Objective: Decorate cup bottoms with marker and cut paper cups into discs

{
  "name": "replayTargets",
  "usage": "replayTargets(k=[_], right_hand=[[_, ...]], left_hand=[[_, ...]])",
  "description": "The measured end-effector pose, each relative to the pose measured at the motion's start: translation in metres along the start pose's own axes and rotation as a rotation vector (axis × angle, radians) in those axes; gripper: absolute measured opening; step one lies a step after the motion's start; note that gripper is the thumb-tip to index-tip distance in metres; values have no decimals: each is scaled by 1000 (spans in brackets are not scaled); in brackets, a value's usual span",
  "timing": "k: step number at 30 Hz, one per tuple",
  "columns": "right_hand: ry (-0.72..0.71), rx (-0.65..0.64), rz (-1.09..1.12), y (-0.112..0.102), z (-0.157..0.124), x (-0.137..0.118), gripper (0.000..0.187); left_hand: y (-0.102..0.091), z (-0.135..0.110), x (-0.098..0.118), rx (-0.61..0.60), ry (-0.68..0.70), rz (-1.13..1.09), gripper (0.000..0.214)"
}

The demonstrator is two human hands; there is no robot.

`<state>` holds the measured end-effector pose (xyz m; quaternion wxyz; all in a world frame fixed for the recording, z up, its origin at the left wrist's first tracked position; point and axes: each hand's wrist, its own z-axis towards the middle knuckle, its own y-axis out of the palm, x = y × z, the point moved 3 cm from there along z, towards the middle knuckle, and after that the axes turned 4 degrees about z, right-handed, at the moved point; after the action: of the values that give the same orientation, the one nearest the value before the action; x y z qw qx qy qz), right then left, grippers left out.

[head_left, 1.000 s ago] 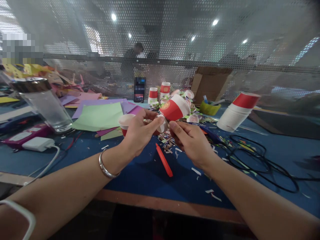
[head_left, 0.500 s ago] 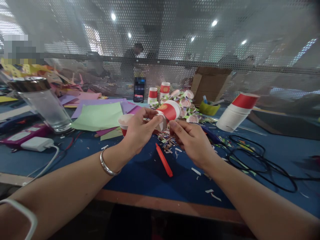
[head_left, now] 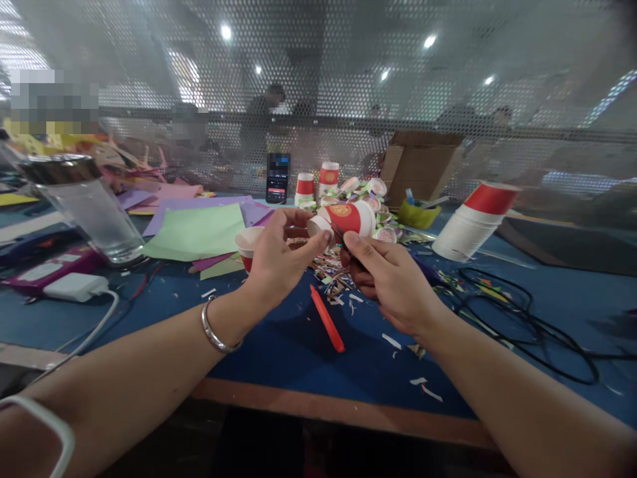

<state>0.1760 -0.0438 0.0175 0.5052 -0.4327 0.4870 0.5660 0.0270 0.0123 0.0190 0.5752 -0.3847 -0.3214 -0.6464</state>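
Observation:
My left hand (head_left: 283, 255) is closed around the narrow end of a red and white paper cup (head_left: 350, 219) that lies tilted on its side in the air, its wide rim pointing right. The white end of the cup shows between thumb and fingers. Against the cup's near side, my right hand (head_left: 385, 272) pinches a thin dark tool (head_left: 337, 232); its kind is mostly hidden by the fingers. Below the hands, a red-orange pen (head_left: 327, 318) rests on the blue table (head_left: 279, 352). Another paper cup (head_left: 245, 243) stands just left of my left hand.
Paper scraps (head_left: 336, 275) litter the table beneath the cup. Green paper (head_left: 199, 229), a glass bottle (head_left: 94, 212) and a white charger (head_left: 74, 287) are at left. Stacked cups (head_left: 465, 229), black cable (head_left: 522, 318) and a yellow-green container (head_left: 419, 214) are at right. A phone (head_left: 277, 179) stands behind.
The paper cup has shifted right and turned a little in my left hand. My right hand has moved slightly right, and the dark tool now shows against the cup.

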Motion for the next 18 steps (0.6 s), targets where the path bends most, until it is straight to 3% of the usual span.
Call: replayTargets(k=[12, 18], right_hand=[[6, -16, -48, -3, -1, -1, 50], [53, -29, -14, -2, 0, -1, 49]], left_hand=[[-2, 2, 1, 16, 12, -10, 38], [1, 0, -3, -70, -34, -31, 31]])
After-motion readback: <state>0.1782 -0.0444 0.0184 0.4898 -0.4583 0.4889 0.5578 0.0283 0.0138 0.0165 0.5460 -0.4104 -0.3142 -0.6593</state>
